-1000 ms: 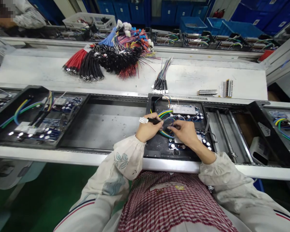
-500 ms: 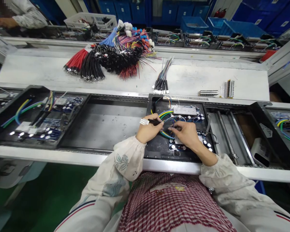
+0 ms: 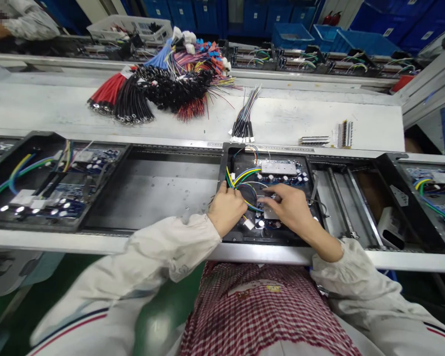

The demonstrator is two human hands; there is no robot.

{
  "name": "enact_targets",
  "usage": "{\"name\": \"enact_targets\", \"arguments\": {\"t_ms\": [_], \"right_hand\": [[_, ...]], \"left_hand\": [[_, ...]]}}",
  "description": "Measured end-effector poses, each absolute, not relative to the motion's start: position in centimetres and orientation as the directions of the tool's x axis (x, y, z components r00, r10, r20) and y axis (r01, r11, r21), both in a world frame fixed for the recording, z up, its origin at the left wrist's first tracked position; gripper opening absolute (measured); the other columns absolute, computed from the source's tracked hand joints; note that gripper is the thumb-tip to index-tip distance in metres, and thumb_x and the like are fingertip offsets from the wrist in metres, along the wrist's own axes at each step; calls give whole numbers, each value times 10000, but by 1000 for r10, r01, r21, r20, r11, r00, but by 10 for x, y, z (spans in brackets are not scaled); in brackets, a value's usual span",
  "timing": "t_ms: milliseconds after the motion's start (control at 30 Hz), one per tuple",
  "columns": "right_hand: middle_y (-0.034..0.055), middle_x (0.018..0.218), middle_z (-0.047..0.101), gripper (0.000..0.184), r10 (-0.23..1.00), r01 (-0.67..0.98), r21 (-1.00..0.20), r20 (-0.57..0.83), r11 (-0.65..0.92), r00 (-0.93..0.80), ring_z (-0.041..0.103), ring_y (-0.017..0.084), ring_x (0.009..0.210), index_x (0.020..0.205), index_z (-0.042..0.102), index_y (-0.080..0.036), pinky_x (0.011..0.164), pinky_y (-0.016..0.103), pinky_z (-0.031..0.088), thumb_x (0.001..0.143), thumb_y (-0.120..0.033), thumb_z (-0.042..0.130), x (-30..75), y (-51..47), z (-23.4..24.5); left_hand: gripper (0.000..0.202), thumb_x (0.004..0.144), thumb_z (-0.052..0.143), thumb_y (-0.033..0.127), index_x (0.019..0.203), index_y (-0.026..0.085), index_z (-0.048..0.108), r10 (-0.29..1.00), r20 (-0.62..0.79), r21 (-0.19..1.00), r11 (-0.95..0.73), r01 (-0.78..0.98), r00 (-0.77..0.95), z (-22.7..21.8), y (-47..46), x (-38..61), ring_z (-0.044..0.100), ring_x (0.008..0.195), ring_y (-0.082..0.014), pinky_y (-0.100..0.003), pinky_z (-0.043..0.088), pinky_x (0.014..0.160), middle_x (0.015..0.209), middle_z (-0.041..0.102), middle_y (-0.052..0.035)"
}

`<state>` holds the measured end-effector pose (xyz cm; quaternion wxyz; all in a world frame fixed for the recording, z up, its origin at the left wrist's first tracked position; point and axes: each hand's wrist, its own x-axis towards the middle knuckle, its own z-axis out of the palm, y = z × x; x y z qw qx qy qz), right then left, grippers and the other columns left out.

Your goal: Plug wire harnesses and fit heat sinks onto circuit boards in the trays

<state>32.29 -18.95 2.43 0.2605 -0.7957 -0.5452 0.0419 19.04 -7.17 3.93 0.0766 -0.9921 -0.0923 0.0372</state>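
My left hand [image 3: 228, 208] is closed over the left wall of a black open housing [image 3: 241, 233]. From beneath it a small white connector [image 3: 248, 224] on short coloured wires sticks out; the rest of this wire harness is hidden in my fist. My right hand [image 3: 291, 207] hovers above the lower circuit board [image 3: 272, 224], thumb and forefinger a little apart, nothing visible between the tips. Yellow, green and blue wires [image 3: 246, 174] curve between my hands toward the upper board, which carries a silver metal plate [image 3: 279, 168].
Similar housings with boards stand left [image 3: 55, 183] and right [image 3: 426, 198] on the rail. Behind lie a large heap of wire harnesses [image 3: 174, 84], a small bundle of sleeved cables [image 3: 244, 118] and pin strips [image 3: 344, 133]. Another person's sleeve [image 3: 33, 22] shows at far left.
My left hand has turned over and moved down to the housing's left wall; the white connector now points to the lower right. My right thumb and forefinger have parted slightly. The view has shifted a little.
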Motion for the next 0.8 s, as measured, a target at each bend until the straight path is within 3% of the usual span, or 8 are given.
{"name": "enact_targets", "arguments": {"t_ms": [67,167,233,333,533,667,733,800], "right_hand": [[56,831,672,200,929,893,-404,211,-200,303,590,182,776,896,682,-172,685,288,406,850,-342,587,320,-199,32],[57,824,634,170,991,975,-219,116,-43,70,509,208,852,819,688,-191,708,322,342,865,-286,555,311,-206,38],[74,887,609,154,998,993,-112,67,30,-23,450,224,914,797,676,-183,722,339,304,853,-214,536,307,-207,38],[95,980,575,135,998,995,-69,15,69,-68,407,232,947,822,652,-154,733,345,292,813,-141,518,305,-206,34],[146,965,561,195,999,999,-41,-14,29,-30,412,270,953,824,648,-92,762,374,344,833,-137,458,292,-201,31],[160,1034,570,253,993,984,-175,117,23,-2,453,258,969,961,638,-70,811,381,403,856,-128,415,302,-212,41],[174,1149,556,335,960,968,-247,256,-52,117,472,250,1043,1155,566,-73,891,402,400,884,-197,413,338,-241,48],[199,1158,575,391,873,929,-226,334,-292,355,504,270,1082,1170,566,-94,884,427,404,876,-330,461,392,-294,52]], "left_hand": [[251,826,449,98,848,39,691,169,-184,-284,-952,112,968,41,-79,195,648,839,-275,-498,384,974,820,682,-175],[259,834,454,134,855,59,700,185,-281,-369,-927,72,942,37,-84,203,642,826,-290,-537,370,959,848,689,-173],[237,817,485,148,845,89,712,179,-279,-423,-905,47,944,35,-84,204,630,823,-290,-560,335,979,839,692,-151],[199,793,531,178,791,147,728,109,-195,-467,-884,6,975,35,-80,198,594,914,-287,-553,266,1048,832,681,-110],[239,813,491,151,713,144,708,44,47,-401,-914,59,998,38,-72,175,572,911,-251,-476,298,1081,760,629,-83],[277,843,400,120,764,149,663,147,151,-400,-895,197,977,35,-62,162,582,761,-218,-451,356,1042,721,593,-48],[287,845,376,103,761,155,646,190,161,-430,-870,242,969,35,-53,153,577,700,-209,-441,365,1030,702,581,-46],[297,843,365,93,752,161,639,200,135,-462,-854,240,970,37,-41,141,577,691,-210,-431,371,1021,698,582,-53]]}}
